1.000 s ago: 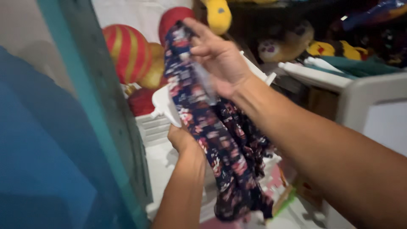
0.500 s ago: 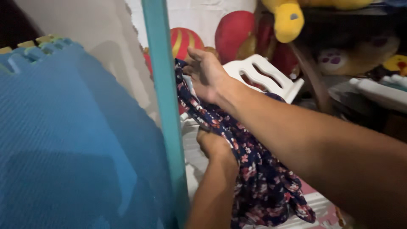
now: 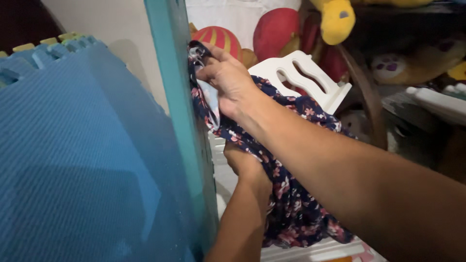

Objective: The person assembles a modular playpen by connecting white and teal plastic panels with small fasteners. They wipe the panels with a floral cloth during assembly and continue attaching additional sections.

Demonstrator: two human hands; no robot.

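Right hand (image 3: 228,80) pinches floral cloth (image 3: 291,194) top against teal panel (image 3: 177,97), left hand (image 3: 242,162) closed on it lower; keep it taut, off white chair (image 3: 301,73).

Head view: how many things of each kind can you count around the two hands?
Hands: 2, right hand and left hand, both gripping the garment
Floral garment: 1
White plastic chair: 1
Foam mats: 2, blue mat and teal mat
Striped ball: 1
Total: 7
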